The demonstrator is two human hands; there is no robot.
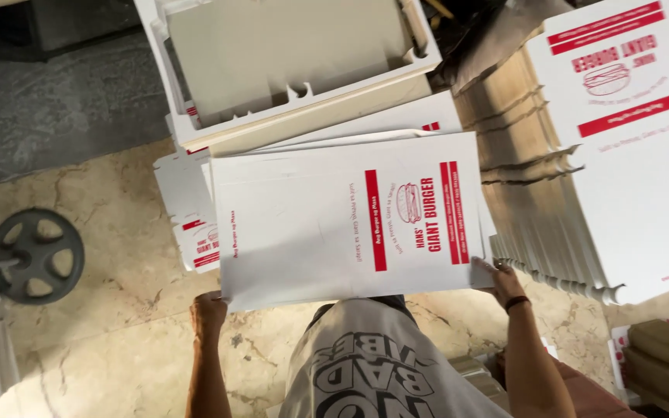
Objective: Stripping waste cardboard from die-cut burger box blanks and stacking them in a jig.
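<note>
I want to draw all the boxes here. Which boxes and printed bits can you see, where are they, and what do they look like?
Flat box blank: held by both hands, left hand, right hand; white card, red bars, burger drawing.
Folded box: top middle, open tray, beige inside, white rim.
Stack of flat blanks: right side, white tops with red print, brown edges.
Loose blanks: on the floor at left, white and red.
</note>
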